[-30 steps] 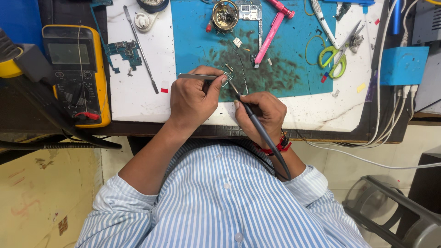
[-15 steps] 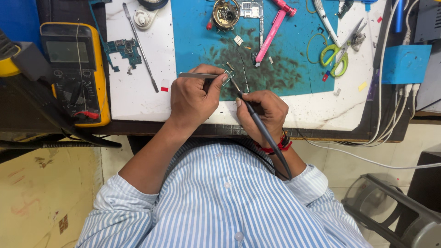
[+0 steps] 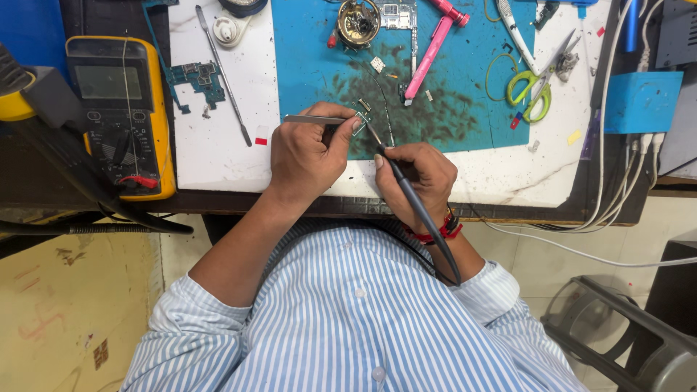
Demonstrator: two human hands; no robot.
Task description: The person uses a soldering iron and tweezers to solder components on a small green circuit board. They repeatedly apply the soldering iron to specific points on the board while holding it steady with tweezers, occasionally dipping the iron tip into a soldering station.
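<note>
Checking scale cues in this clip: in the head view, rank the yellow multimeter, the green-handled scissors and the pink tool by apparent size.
1. Yellow multimeter, clearly largest.
2. Green-handled scissors and pink tool: similar length, so no firm ranking; the scissors look wider at the handles, the pink tool is slimmer.

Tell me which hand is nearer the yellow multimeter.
Left. The left hand holds tweezers over the mat's edge, closer to the yellow multimeter; the right hand, holding the soldering iron, sits farther away.

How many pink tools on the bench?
2. A long pink tool lies angled on the blue mat; a shorter, darker pink one sits just above it at the top edge. More may be out of frame.
</note>
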